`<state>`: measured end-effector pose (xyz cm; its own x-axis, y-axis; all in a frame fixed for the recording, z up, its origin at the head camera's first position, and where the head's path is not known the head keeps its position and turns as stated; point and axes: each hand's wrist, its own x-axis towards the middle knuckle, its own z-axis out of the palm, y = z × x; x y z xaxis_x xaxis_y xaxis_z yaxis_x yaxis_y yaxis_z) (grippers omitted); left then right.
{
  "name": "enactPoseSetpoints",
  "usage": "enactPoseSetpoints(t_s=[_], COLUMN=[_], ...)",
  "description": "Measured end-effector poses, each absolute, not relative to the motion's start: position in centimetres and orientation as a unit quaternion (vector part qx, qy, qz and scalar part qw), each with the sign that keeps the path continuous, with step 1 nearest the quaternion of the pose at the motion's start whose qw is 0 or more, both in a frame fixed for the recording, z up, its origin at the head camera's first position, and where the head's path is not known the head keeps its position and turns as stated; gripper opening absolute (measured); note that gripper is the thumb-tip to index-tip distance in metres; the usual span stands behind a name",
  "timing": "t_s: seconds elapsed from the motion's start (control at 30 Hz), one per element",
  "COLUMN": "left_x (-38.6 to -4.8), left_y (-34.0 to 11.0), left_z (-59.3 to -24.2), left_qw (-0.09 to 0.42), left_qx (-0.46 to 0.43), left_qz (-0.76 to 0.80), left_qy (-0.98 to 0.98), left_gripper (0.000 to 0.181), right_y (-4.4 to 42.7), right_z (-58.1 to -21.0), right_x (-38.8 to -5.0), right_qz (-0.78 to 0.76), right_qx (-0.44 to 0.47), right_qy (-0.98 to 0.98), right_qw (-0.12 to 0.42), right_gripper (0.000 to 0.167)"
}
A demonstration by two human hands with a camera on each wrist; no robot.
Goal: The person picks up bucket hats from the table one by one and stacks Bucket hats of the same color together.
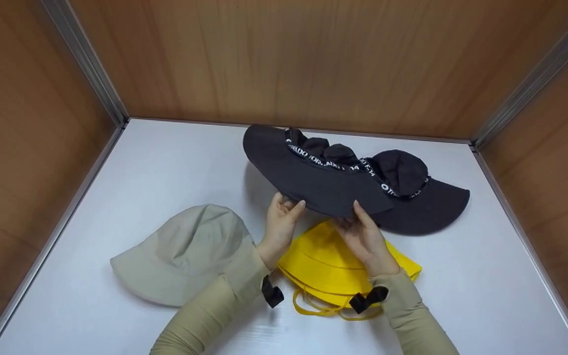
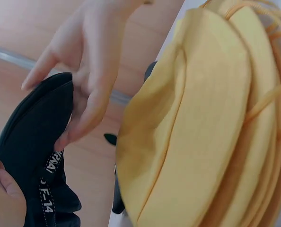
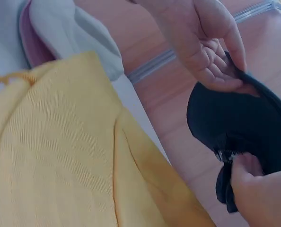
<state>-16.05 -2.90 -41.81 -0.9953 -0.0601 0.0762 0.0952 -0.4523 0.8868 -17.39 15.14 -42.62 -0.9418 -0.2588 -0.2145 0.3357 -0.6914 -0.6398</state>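
A black bucket hat (image 1: pixel 318 185) with white lettering on its band is held up off the table, its wide brim facing me and its crown crumpled behind. My left hand (image 1: pixel 280 224) pinches the brim's near edge, thumb on top and fingers partly hidden under it. Farther right along that edge, my right hand (image 1: pixel 365 241) grips the brim with its thumb above and fingers beneath. A yellow hat (image 1: pixel 323 266) with cords lies under and between the hands. Both wrist views show the black hat (image 2: pixel 36 118) (image 3: pixel 240 118) between two hands.
A second black hat (image 1: pixel 422 212) lies at the right, partly overlapped by the held one. To the left, a beige bucket hat (image 1: pixel 190 256) rests on the white table (image 1: pixel 180 167). Wooden panels (image 1: pixel 284 64) wall the table at the back and both sides.
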Motion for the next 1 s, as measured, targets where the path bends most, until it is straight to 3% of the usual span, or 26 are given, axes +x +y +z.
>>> enactPoseSetpoints(t_s=[0.07, 0.17, 0.37, 0.6, 0.83, 1.0], left_x=[-15.7, -15.5, -15.7, -15.9, -16.9, -17.7], left_y=[-2.5, -2.2, -2.4, -3.9, -6.6, -8.6], left_z=[-42.0, -42.1, -42.6, -44.0, -44.1, -43.4], left_qw=[0.033, 0.018, -0.055, -0.143, -0.14, -0.114], left_qx=[-0.02, -0.018, -0.023, -0.055, 0.013, 0.06], left_qz=[-0.851, -0.852, -0.881, -0.922, -0.945, -0.954], left_qy=[-0.525, -0.524, -0.47, -0.355, -0.295, -0.27], left_gripper=[0.045, 0.047, 0.047, 0.03, 0.051, 0.051], right_y=[14.8, 14.8, 15.2, 16.1, 17.8, 19.4], right_z=[-42.5, -42.4, -42.3, -41.9, -41.0, -40.5], right_x=[-17.5, -17.6, -17.6, -17.5, -17.1, -16.6], right_qz=[-0.936, -0.952, -0.963, -0.971, -0.972, -0.968], right_qx=[0.077, 0.091, 0.102, 0.094, 0.078, 0.043], right_qy=[0.315, 0.264, 0.219, 0.175, 0.188, 0.221], right_qw=[0.141, 0.123, 0.124, 0.135, 0.121, 0.11], right_gripper=[0.017, 0.016, 0.011, 0.004, 0.011, 0.019])
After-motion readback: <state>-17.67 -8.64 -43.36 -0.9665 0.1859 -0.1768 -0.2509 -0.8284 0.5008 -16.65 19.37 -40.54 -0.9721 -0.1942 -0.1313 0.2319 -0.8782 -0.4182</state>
